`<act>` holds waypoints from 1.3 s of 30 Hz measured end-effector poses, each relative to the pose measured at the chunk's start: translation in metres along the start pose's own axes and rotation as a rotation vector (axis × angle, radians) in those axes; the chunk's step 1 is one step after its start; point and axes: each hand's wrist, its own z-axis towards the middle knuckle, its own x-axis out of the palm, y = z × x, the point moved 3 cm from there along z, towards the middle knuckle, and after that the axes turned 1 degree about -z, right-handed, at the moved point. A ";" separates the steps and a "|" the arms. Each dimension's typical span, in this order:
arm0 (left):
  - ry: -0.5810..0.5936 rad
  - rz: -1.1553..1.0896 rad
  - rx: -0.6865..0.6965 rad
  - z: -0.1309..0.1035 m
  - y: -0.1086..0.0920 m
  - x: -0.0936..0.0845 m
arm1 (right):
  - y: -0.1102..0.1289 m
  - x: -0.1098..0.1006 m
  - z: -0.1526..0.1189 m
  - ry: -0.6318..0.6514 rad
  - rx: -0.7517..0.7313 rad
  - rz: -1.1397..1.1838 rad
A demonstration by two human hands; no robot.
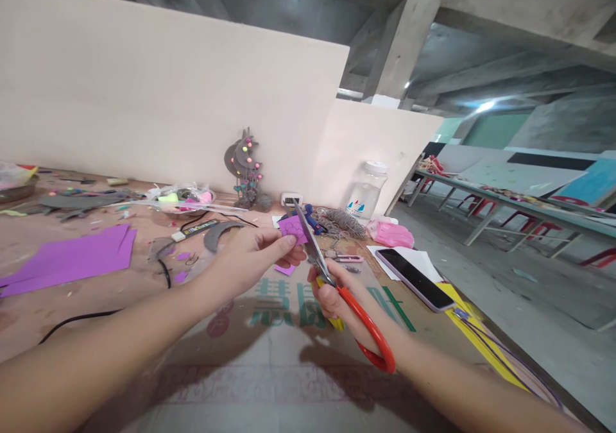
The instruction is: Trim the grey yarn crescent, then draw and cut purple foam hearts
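Note:
Between the thumb and fingers of my left hand (262, 250) is a small purple piece of paper (291, 228) with a drawn outline on it. My right hand (344, 295) grips a pair of scissors (368, 330) with red handles, the blades pointing up and away from me. The blades lie at the right edge of the purple piece; whether they are cutting into it I cannot tell. Under my left fingers, another purple scrap (285, 270) rests on the table. Something yellow (337, 322) shows below my right hand, partly hidden.
Purple sheets (81, 256) lie at left, near a black cable (72, 321). A grey crescent decoration (245, 170) stands by the board, with grey yarn (341, 222) and a plastic jar (368, 192) to its right. A phone (416, 279) lies near the right table edge.

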 end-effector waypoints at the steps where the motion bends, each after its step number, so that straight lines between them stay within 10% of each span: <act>1: 0.000 -0.001 0.001 0.000 0.000 0.000 | 0.000 0.000 0.000 -0.003 0.001 0.002; 39: 0.028 0.285 0.146 0.002 0.003 -0.015 | -0.001 -0.001 0.003 0.002 0.049 -0.022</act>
